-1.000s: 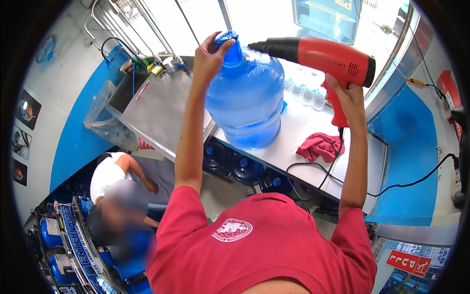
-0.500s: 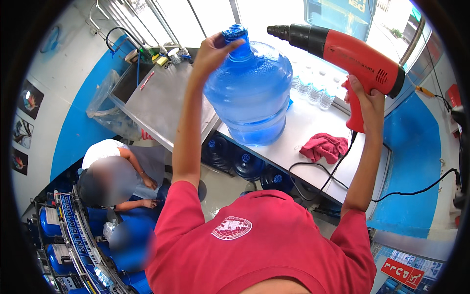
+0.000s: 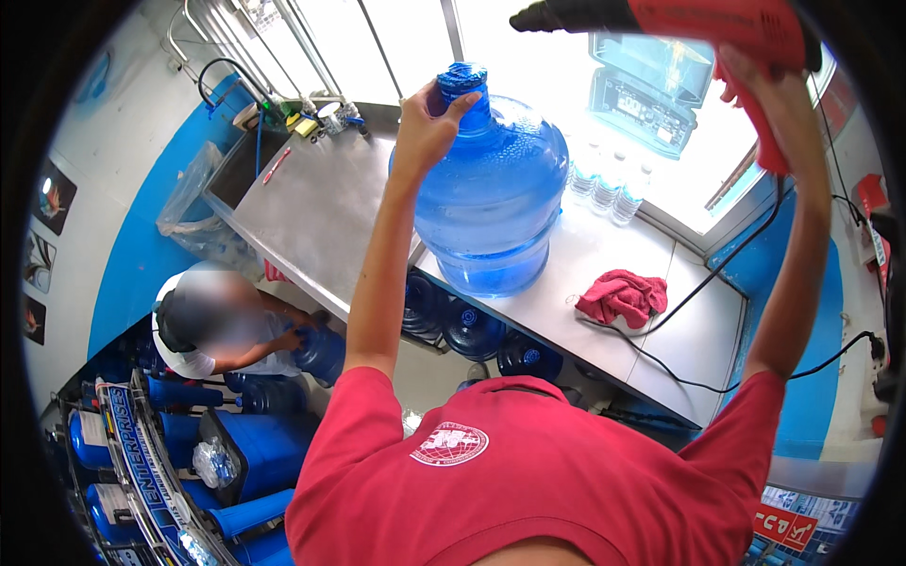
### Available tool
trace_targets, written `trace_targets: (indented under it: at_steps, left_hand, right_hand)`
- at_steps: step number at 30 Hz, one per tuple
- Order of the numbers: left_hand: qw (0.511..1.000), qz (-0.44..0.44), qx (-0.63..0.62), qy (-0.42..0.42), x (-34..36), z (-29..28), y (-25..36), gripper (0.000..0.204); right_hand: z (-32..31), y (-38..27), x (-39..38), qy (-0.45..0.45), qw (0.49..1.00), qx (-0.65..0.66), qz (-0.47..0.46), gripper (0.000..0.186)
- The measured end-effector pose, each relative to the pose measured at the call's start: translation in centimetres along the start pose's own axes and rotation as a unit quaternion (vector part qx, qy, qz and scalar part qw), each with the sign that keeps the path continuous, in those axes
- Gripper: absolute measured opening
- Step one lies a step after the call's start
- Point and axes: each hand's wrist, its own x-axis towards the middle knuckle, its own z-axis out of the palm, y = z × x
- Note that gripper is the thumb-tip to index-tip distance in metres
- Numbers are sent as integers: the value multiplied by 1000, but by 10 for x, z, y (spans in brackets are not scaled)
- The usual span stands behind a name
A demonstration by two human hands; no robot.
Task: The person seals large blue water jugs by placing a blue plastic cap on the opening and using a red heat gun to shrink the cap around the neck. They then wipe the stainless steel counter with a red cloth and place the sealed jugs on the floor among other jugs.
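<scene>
A large blue water jug stands upright on the white counter. My left hand grips its neck, with fingers round the crinkled blue wrapping on top. My right hand holds a red and black heat gun raised at the upper right, partly cut off by the picture's edge, its black nozzle pointing left, above and clear of the jug. The gun's cord hangs down past a crumpled red cloth. Several small water bottles stand behind the jug by the window.
A steel sink counter with a red pen and small items adjoins on the left. Several dark blue jugs sit under the counter. A co-worker at lower left handles a jug. A rack of blue cylinders stands nearby.
My right hand has lifted the heat gun up and rightward, away from the jug's neck. My left hand stays on the neck. The co-worker has bent toward a jug now held in hand.
</scene>
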Motion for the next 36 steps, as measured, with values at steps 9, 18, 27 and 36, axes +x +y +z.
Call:
trace_targets:
  at_steps: [9, 18, 27, 36]
  left_hand:
    - [999, 23, -49, 4, -5, 3, -5, 40]
    - [996, 38, -76, -26, -3, -1, -10, 44]
    - [978, 28, -116, -174, 16, -37, -16, 62]
    - [972, 72, -82, -210, 30, -36, -25, 49]
  right_hand:
    - [-25, -129, 75, -95, 978, 63, -172, 46]
    - [1, -176, 120, -181, 962, -68, -190, 46]
    - [-10, -169, 95, -190, 972, -31, -136, 40]
    - [-7, -50, 56, -81, 986, -22, -141, 42]
